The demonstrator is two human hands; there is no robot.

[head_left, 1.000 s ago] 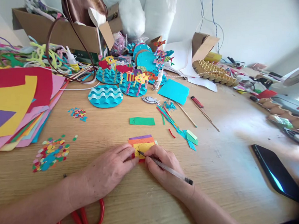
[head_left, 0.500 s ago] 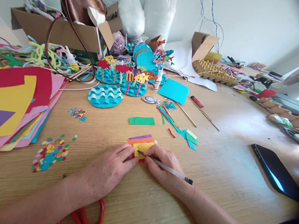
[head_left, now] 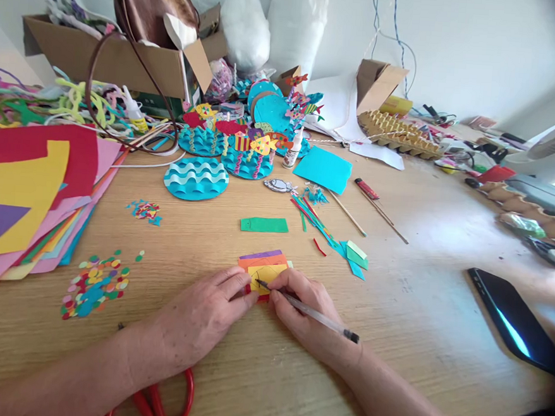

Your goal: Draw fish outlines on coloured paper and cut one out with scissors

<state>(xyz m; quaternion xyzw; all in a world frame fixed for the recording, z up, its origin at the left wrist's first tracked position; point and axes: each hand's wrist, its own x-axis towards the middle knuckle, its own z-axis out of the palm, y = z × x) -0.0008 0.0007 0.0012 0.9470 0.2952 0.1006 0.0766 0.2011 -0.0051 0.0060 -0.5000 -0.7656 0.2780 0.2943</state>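
Two hands low at the middle of the wooden table (head_left: pixel 424 288), meeting over a small stack of paper slips (head_left: pixel 264 268). Left hand (head_left: pixel 200 320) flat, palm down, fingers pressed together, fingertips pinning the stack's near-left corner at about 8 o'clock of it. Right hand (head_left: pixel 305 314) curled shut around a pen (head_left: pixel 309 311), thumb and fingers pinching the barrel, tip touching the yellow top slip just beyond the knuckles, at 10 o'clock from the hand; barrel trailing back toward 4 o'clock across the wrist. Orange and purple edges of the stack peeking out on the far side, at 12 o'clock from the pen tip. Green slip (head_left: pixel 263 224) further off at 12 o'clock, lying apart. Confetti pile (head_left: pixel 95 282) well apart at 9 o'clock from the left hand; coloured paper sheets (head_left: pixel 21 196) at 10 o'clock. Red scissors (head_left: pixel 164 403) partly hidden under the left forearm, at 6 o'clock. Phone (head_left: pixel 512 319) at 3 o'clock, well apart. Blue wave discs (head_left: pixel 195 179) beyond the green slip, near 11 o'clock.
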